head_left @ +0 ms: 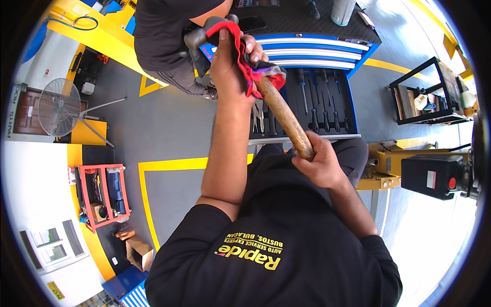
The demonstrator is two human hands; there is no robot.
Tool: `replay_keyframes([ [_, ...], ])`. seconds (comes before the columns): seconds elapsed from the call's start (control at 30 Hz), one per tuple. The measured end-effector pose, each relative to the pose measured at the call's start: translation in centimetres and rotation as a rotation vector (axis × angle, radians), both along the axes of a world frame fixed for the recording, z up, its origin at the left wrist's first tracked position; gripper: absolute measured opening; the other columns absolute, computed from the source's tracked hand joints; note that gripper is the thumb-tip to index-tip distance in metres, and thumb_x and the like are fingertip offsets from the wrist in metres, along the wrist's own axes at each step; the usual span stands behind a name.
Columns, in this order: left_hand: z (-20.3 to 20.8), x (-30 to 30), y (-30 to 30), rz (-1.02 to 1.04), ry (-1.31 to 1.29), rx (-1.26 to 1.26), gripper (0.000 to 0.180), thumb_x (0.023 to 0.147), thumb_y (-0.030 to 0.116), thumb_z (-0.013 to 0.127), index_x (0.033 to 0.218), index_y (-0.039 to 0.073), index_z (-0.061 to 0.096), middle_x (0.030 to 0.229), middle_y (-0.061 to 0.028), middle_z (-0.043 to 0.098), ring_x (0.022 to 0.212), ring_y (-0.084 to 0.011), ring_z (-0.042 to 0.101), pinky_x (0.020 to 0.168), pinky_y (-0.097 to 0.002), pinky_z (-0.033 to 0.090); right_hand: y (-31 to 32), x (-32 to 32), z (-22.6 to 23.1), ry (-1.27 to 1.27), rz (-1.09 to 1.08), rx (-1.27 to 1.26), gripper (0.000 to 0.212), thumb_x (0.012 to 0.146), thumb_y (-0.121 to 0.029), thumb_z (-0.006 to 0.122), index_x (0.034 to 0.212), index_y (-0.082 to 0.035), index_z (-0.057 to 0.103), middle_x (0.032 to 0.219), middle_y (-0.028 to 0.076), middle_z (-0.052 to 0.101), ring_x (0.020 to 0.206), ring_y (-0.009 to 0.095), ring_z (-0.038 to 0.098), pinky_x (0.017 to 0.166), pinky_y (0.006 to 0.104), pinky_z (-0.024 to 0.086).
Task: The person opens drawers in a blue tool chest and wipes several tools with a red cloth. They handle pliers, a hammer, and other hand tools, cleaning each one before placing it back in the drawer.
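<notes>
A hammer with a wooden handle (282,113) is held slantwise in front of me, its dark metal head (195,39) up at the far left. My left hand (228,65) is closed round a red and dark cloth (276,81), which wraps the hammer just below the head. My right hand (323,161) grips the near end of the handle. Beneath the hammer, an open tool drawer (294,97) holds several screwdrivers (326,120) with dark handles and a pair of locking pliers (258,116) in dark foam.
The blue tool cabinet (365,53) carries a spray can (342,11) on top. Another person (166,46) in dark clothes is close at the far left. A pedestal fan (59,101) and red tool cart (105,197) stand left; a black-framed cart (424,97) stands right.
</notes>
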State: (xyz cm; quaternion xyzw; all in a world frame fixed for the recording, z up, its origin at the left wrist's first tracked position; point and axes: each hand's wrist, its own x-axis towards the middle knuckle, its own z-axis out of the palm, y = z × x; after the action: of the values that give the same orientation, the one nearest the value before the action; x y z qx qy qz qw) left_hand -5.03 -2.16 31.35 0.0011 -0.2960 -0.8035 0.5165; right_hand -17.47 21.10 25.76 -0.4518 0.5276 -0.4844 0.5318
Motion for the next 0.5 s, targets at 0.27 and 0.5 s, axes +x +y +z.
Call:
replay_keyframes([
  [0.27,0.1,-1.2,-1.3,-0.498,0.429,-0.35,0.038,0.113,0.041,0.047,0.128,0.007,0.056,0.097,-0.0081,0.06,0.075,-0.0212,0.063,0.07,-0.0381,0.052,0.1,-0.2,-1.5,-0.761,0.309,0.098,0.025,0.085,0.005,0.069,0.105,-0.001,0.057,0.069,0.001,0.056,0.051,0.008,0.049,0.05,0.026,0.04],
  [0.5,-1.5,-0.8,5.1,-0.133,0.07,-0.237,0.037,0.111,0.039,0.055,0.129,0.007,0.054,0.103,-0.0098,0.061,0.084,-0.0214,0.063,0.078,-0.0392,0.054,-0.6,0.9,1.3,-0.085,-0.052,-0.053,0.021,0.086,-0.003,0.071,0.105,0.001,0.062,0.071,0.002,0.055,0.069,0.008,0.051,0.06,0.0287,0.044],
])
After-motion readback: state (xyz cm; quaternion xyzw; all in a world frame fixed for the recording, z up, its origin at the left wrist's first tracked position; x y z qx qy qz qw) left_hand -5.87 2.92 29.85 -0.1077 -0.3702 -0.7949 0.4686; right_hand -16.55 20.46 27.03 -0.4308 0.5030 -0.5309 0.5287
